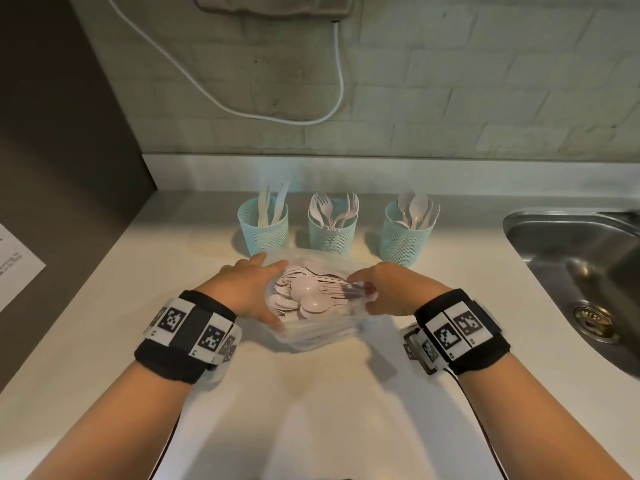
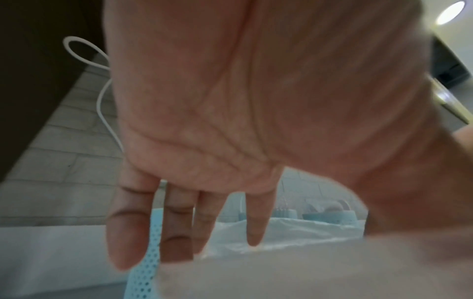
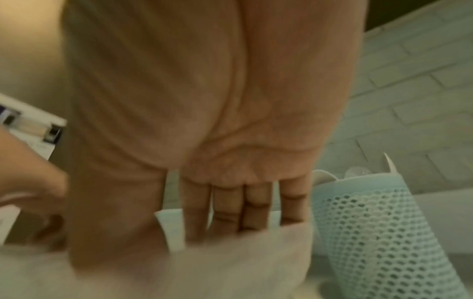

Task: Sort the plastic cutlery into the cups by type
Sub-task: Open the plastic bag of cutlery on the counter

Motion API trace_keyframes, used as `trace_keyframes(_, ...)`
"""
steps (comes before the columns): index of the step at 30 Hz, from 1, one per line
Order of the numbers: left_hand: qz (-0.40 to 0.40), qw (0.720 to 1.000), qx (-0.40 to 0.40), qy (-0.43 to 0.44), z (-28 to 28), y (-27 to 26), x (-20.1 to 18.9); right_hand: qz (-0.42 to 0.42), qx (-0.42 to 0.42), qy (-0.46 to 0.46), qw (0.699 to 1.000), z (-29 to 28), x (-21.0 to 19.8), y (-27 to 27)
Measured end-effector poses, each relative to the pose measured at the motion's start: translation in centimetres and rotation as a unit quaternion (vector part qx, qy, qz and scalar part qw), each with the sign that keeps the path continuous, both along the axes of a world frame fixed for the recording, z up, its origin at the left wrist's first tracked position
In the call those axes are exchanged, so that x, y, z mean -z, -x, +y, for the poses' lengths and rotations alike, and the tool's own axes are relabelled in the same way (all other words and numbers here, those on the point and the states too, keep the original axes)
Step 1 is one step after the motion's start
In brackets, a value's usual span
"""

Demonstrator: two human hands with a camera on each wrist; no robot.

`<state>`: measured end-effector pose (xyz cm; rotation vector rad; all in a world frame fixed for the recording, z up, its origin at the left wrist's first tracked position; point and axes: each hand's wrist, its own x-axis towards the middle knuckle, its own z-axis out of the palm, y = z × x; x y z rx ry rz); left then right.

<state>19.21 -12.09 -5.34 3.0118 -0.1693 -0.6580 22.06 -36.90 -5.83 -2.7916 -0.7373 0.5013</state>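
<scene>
1. We take the clear plastic bag [image 1: 311, 327] of white cutlery as our landmark; it lies on the pale countertop [image 1: 104, 323], nearest of the task's things, between our two wrists.
2. Our left hand [image 1: 242, 289] rests against the bag's left side. In the left wrist view its fingers [image 2: 176, 228] run nearly straight and slightly spread, tips down at the bag's film; we cannot tell whether the thumb grips anything.
3. Our right hand [image 1: 391, 289] sits at the bag's right side, at its gathered mouth. From the head view the thumb and fingertips appear closed on the film there, while the right wrist view shows the fingers [image 3: 225, 208] straight and close together, their tips hidden behind the blurred plastic; so we cannot tell for sure how firm the hold is.
4. Inside the bag, between the two hands, we see a heap of spoons [image 1: 304, 296], bowls upward, lying just beside the right fingertips.
5. Beyond the bag stand three teal mesh cups in a row: the cup behind its left edge [image 1: 264, 226] holds knives, the one straight behind [image 1: 332, 230] holds forks, the one behind its right edge [image 1: 407, 237] holds spoons.
6. To the right of the bag, well apart, lies a steel sink [image 1: 581, 282]; behind the cups a white cable [image 1: 341, 81] hangs on the brick wall.
</scene>
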Motion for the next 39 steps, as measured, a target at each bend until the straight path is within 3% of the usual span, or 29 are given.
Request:
trace_keyframes(3,-0.038,0.999,-0.004,0.019,-0.4,0.5,-0.5,-0.039,-0.04,-0.079,0.995,1.2,0.0,0.6)
trace_keyframes(7,-0.205,0.975,-0.082,0.019,-1.1,1.1,-0.1,-0.054,-0.058,0.006,0.997,2.6,1.4,1.0)
trace_keyframes(10,-0.122,0.978,-0.145,0.084,-0.9,1.8,0.7,-0.066,-0.046,0.049,0.996,3.0,2.4,1.2)
trace_keyframes(13,-0.037,0.986,-0.112,0.119,-0.9,2.4,2.0,-0.08,-0.032,0.046,0.995,3.6,3.0,1.3)
trace_keyframes(20,-0.017,0.983,-0.071,0.166,-0.8,2.5,3.0,-0.112,-0.053,-0.004,0.992,4.2,3.9,1.7)
trace_keyframes(26,-0.005,0.99,-0.087,0.114,-0.7,3.2,2.2,-0.119,-0.101,-0.001,0.988,5.3,4.3,2.0)
trace_keyframes(30,-0.05,0.979,-0.133,0.147,-0.7,2.9,2.0,-0.128,-0.109,0.012,0.986,6.0,4.1,2.1)
trace_keyframes(39,0.002,0.992,-0.085,0.092,-0.3,3.2,1.6,-0.118,-0.088,0.081,0.986,6.8,4.4,1.9)
